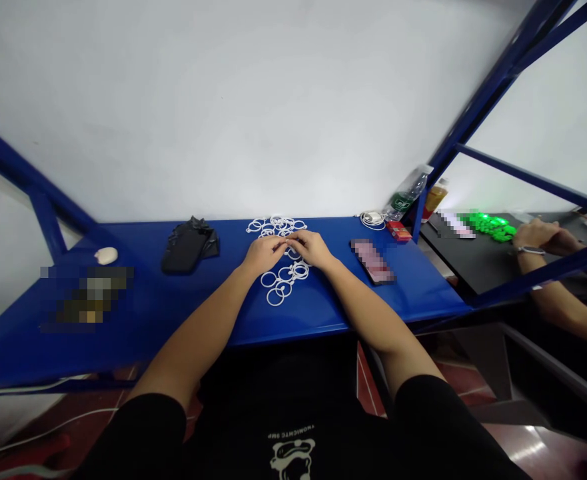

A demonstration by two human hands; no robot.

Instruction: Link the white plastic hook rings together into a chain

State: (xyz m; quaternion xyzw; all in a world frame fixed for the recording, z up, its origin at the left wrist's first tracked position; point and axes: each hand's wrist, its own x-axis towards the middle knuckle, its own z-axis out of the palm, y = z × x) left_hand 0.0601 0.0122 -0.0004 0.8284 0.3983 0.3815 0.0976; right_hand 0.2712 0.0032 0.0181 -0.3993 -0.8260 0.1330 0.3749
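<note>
Thin white rings point(275, 297), several with small tabs, lie in a loose spread on the blue table point(318, 313). More white rings point(276, 223) are heaped near the wall. My left hand point(267, 255) and my right hand point(312, 248) meet above the middle of the spread, fingertips pinched together and touching. Whatever is between the fingertips is too small and covered to make out. Part of a ring shows just under my right fingers, but I cannot tell whether it is held or lying on the table.
Left of my arms are a black phone point(187, 250) on crumpled black plastic and a white case point(106, 255). To the right lie another phone point(373, 261), a charger point(373, 219), a red box point(399, 231) and a bottle point(407, 195). Beyond the blue frame, a co-worker's hands point(543, 237) are near green pieces point(493, 225).
</note>
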